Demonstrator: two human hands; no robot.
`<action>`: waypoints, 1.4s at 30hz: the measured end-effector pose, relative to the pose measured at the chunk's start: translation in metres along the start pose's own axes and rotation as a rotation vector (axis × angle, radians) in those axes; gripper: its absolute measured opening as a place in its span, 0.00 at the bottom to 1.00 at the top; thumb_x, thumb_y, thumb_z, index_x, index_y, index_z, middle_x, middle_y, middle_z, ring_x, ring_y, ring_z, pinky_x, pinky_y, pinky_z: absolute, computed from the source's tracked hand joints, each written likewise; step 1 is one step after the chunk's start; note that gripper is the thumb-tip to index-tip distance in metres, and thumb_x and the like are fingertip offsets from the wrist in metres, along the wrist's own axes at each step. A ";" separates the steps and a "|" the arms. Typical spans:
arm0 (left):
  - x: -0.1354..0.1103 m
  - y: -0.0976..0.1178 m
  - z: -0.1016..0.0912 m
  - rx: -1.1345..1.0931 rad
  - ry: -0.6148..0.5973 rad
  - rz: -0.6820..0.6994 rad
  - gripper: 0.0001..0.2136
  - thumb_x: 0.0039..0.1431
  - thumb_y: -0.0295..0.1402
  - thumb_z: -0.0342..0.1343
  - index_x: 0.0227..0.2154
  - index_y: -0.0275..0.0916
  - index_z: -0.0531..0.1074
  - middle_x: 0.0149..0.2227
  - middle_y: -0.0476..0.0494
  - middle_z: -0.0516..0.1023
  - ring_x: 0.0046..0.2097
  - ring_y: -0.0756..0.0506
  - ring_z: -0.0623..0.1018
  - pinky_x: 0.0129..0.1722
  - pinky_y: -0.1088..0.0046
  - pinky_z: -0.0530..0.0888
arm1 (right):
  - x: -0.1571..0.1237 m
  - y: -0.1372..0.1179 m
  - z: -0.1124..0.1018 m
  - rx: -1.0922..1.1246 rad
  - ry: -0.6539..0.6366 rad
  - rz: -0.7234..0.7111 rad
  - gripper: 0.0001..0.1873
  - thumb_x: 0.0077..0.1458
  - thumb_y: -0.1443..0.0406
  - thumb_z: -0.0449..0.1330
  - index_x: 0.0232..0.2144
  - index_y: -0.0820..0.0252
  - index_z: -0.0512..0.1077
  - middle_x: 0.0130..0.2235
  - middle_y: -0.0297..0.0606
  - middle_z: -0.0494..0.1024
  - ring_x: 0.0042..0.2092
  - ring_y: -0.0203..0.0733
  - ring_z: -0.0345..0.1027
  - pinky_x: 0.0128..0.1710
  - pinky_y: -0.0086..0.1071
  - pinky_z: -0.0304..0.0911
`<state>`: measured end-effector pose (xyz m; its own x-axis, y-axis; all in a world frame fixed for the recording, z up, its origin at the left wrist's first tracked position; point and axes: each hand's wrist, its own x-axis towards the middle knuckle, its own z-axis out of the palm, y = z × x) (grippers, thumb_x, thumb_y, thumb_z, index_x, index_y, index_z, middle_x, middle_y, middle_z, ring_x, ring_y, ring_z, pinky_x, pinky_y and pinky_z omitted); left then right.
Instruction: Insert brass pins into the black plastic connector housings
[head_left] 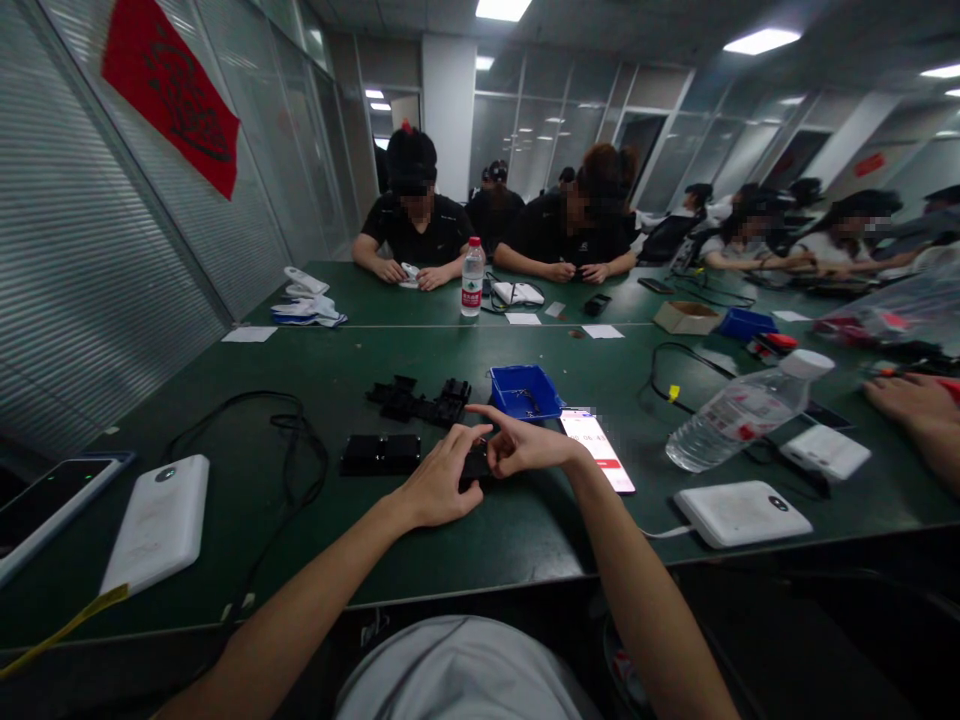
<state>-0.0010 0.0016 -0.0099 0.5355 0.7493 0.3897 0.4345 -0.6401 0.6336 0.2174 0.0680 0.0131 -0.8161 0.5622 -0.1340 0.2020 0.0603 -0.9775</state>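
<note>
A small black plastic part (475, 462) lies low over the table between my two hands, mostly covered by fingers. My left hand (439, 480) grips it from the left, thumb on the near side and fingers over the far side. From the right, my right hand (525, 445) meets it with the index finger stretched out and the other fingers curled; what these pinch is hidden. Left of my hands rests a flat black rectangular part (381, 454). Beyond them lie several black plastic pieces (420, 400). A blue tray (525, 392) holding small dark bits stands just past my right hand.
A lit phone (598, 450) lies right of my right hand. Farther right are a tilted water bottle (739, 415) and a white power bank (742, 514). To the left are a black cable (300, 420) and another white power bank (159, 520). Co-workers sit opposite.
</note>
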 end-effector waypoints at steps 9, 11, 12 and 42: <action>0.000 -0.001 -0.001 -0.001 0.000 0.008 0.34 0.56 0.25 0.58 0.66 0.43 0.57 0.57 0.37 0.67 0.59 0.36 0.73 0.61 0.52 0.72 | -0.001 0.002 0.000 0.040 -0.006 -0.034 0.69 0.47 0.76 0.68 0.75 0.56 0.25 0.31 0.28 0.78 0.34 0.35 0.76 0.32 0.24 0.68; 0.000 -0.001 -0.001 -0.005 -0.002 0.009 0.34 0.56 0.25 0.58 0.65 0.43 0.56 0.57 0.37 0.66 0.60 0.37 0.73 0.62 0.53 0.72 | -0.001 0.001 0.000 0.052 -0.006 -0.041 0.69 0.47 0.76 0.68 0.74 0.56 0.24 0.32 0.29 0.79 0.34 0.35 0.77 0.32 0.25 0.69; 0.000 0.000 -0.001 -0.007 -0.005 0.006 0.34 0.56 0.25 0.58 0.65 0.44 0.56 0.58 0.37 0.66 0.60 0.37 0.73 0.62 0.53 0.72 | -0.002 0.000 0.000 0.055 -0.005 -0.041 0.69 0.47 0.76 0.68 0.74 0.56 0.24 0.32 0.29 0.79 0.34 0.35 0.77 0.32 0.25 0.69; 0.001 0.008 -0.005 0.065 -0.019 -0.035 0.17 0.56 0.26 0.59 0.49 0.43 0.71 0.53 0.40 0.68 0.53 0.39 0.77 0.56 0.57 0.76 | -0.002 -0.001 0.001 0.027 0.004 0.009 0.67 0.47 0.76 0.68 0.75 0.57 0.30 0.32 0.28 0.80 0.31 0.33 0.76 0.31 0.23 0.69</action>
<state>-0.0002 -0.0017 -0.0013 0.5327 0.7684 0.3547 0.4987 -0.6236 0.6020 0.2181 0.0665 0.0142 -0.8118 0.5662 -0.1425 0.1947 0.0325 -0.9803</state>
